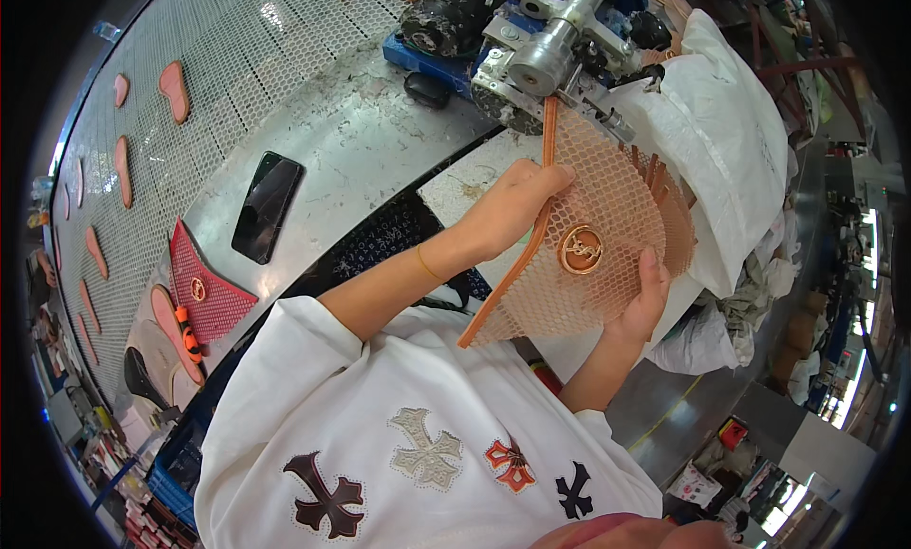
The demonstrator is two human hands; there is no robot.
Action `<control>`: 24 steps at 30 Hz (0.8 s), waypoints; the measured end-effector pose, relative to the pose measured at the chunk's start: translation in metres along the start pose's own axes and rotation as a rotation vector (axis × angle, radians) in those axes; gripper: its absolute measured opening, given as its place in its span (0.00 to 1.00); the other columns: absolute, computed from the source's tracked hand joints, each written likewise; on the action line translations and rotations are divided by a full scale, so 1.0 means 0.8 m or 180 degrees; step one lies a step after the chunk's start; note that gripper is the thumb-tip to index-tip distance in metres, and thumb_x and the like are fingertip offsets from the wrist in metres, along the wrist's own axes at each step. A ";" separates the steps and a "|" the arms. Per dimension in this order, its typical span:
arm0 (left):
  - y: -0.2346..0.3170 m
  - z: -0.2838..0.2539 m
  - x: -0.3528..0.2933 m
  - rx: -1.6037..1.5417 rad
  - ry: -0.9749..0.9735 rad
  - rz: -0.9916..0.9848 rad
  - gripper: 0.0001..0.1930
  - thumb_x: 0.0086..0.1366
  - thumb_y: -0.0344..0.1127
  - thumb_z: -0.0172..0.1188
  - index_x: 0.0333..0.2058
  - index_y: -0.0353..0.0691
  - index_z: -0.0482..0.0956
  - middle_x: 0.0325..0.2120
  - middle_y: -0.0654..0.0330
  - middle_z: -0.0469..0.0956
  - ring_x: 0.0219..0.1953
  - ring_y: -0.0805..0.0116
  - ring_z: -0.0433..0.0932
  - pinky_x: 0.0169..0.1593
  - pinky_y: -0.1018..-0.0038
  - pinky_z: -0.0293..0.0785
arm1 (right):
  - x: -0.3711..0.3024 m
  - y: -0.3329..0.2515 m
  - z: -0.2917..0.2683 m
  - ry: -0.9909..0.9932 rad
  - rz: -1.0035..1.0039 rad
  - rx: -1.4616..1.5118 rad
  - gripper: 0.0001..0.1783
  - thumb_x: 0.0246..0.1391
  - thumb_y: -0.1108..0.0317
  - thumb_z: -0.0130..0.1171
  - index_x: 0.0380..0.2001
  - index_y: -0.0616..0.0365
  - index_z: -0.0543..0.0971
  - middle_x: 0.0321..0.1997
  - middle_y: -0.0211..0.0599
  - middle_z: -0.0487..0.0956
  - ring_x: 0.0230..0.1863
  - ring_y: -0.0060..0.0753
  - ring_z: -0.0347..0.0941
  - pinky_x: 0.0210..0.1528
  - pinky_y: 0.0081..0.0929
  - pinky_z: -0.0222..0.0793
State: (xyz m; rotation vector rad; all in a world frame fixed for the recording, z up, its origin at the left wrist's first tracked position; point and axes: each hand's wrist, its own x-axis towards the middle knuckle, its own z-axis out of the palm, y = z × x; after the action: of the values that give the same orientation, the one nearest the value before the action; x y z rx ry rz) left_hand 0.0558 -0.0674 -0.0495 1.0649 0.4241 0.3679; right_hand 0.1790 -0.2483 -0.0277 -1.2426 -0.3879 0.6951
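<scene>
A tan honeycomb-mesh piece (607,188) with an orange bound edge and a round gold-rimmed emblem (580,249) spreads out before me. Its bound edge runs up to the metal wheel of a machine (546,65). My left hand (527,200) is closed on that edge, thumb and fingers pinching it below the wheel. Lower right, my right hand (640,297) grips the mesh by its far side; some of its fingers are hidden behind the piece. More tan mesh with orange strips (664,193) shows beyond the right edge.
A black phone (269,207) lies on the metal table (332,122) at left, near a pink mesh piece (213,288) and an orange-and-black tool (188,335). Several pink insoles (175,92) rest on a mesh conveyor (247,55). A stuffed white sack (716,122) stands right of the machine.
</scene>
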 end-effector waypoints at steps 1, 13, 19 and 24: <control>0.000 -0.002 -0.001 0.0007 0.0004 0.0011 0.24 0.72 0.47 0.48 0.25 0.33 0.78 0.22 0.66 0.75 0.25 0.81 0.68 0.31 0.78 0.65 | 0.002 -0.001 0.005 0.0056 -0.0027 -0.0035 0.21 0.65 0.61 0.54 0.41 0.75 0.79 0.39 0.47 0.83 0.35 0.31 0.80 0.39 0.26 0.76; 0.011 -0.057 -0.038 -0.0212 0.0438 0.0169 0.22 0.72 0.47 0.50 0.33 0.32 0.80 0.29 0.63 0.80 0.30 0.80 0.76 0.37 0.79 0.73 | 0.041 0.003 0.065 -0.0655 0.0459 -0.0420 0.18 0.65 0.63 0.55 0.39 0.73 0.81 0.39 0.42 0.84 0.33 0.25 0.80 0.38 0.20 0.74; 0.005 -0.082 -0.077 -0.0185 0.0815 0.0274 0.21 0.72 0.47 0.52 0.31 0.34 0.81 0.27 0.64 0.80 0.27 0.82 0.75 0.32 0.79 0.72 | 0.053 0.005 0.108 -0.1012 0.0505 -0.0632 0.16 0.64 0.65 0.57 0.37 0.72 0.82 0.32 0.41 0.84 0.28 0.25 0.80 0.32 0.22 0.76; -0.012 -0.077 -0.098 -0.0202 0.1294 0.0677 0.21 0.73 0.46 0.50 0.29 0.34 0.81 0.24 0.62 0.80 0.23 0.79 0.75 0.28 0.81 0.69 | 0.063 0.013 0.116 -0.1291 0.0560 -0.0791 0.16 0.63 0.65 0.59 0.34 0.71 0.83 0.30 0.40 0.84 0.27 0.23 0.79 0.30 0.20 0.75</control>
State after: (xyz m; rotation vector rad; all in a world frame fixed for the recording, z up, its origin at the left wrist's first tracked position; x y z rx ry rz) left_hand -0.0420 -0.0632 -0.0717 0.9748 0.6574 0.7891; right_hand 0.1557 -0.1455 -0.0153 -1.3798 -0.7217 1.0806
